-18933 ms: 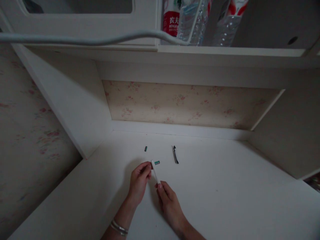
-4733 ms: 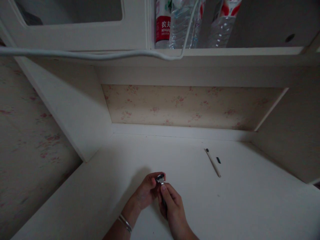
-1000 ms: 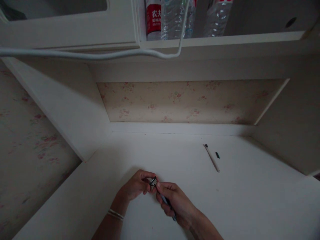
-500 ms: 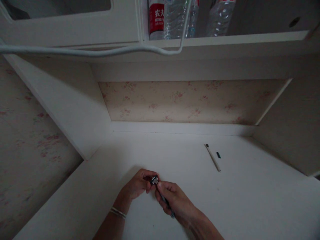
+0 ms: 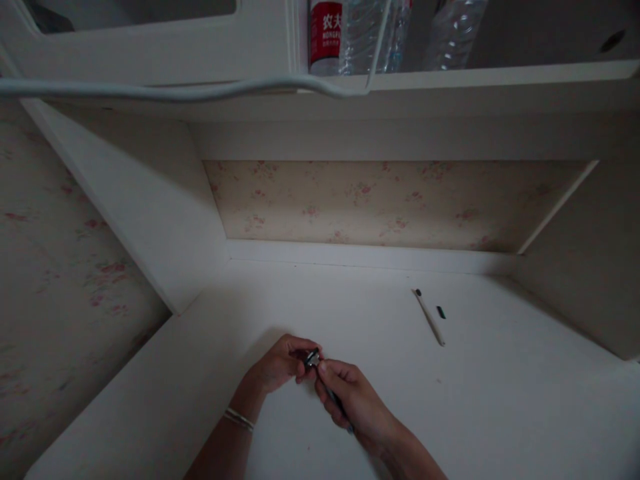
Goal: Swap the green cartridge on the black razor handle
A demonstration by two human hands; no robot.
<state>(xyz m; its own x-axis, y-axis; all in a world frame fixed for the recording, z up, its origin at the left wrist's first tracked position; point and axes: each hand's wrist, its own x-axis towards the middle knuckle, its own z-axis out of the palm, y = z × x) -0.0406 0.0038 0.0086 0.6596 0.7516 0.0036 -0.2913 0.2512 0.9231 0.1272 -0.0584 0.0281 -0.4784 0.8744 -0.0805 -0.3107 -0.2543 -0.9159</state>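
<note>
Low in the middle of the view, both hands meet at a razor (image 5: 312, 359) with a metallic neck, a dark-edged head and a slim dark handle. The fingers and thumb of my left hand (image 5: 280, 365) pinch the head. Around the handle, my right hand (image 5: 351, 395) is closed, its thumb up near the neck; the handle's end pokes out below the palm. Fingers hide part of the head. To the right on the white desktop lie a slim white stick with a dark tip (image 5: 430, 319) and a small dark green piece (image 5: 441, 312).
The white desktop (image 5: 240, 300) has a side panel (image 5: 140, 193) at left and another at right. A shelf overhead holds several clear plastic bottles, one with a red label (image 5: 326, 30). A pale bent tube (image 5: 190, 91) crosses in front of the cupboard.
The view has shifted slightly, so the scene sits a little further right. Both hands keep their hold on the razor with almost no visible movement.
</note>
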